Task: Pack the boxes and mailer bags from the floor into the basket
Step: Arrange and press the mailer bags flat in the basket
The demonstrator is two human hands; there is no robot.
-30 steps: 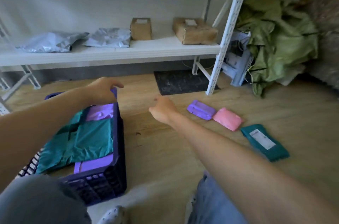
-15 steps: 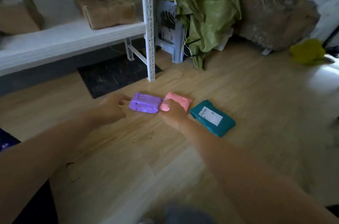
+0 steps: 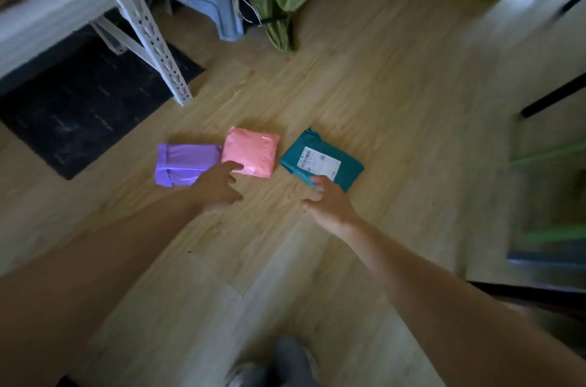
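My hands reach three mailer bags on the floor (image 3: 364,85).
Left hand (image 3: 218,188), fingers spread, touches the pink mailer bag (image 3: 253,150) beside the purple mailer bag (image 3: 182,163); right hand (image 3: 331,204), fingers loose, touches the teal mailer bag (image 3: 348,169), gripping nothing.

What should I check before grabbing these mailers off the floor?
1. Left hand grip on pink mailer: fingertips only touch its near edge; not ok.
2. Right hand grip on teal mailer: fingertips at its near corner, not curled round it; not ok.
3. Purple mailer reachable: lies on the floor beside the pink one; ok.
4. Teal mailer apart from pink: gap shows; ok.
5. Basket position: out of view; cannot tell.
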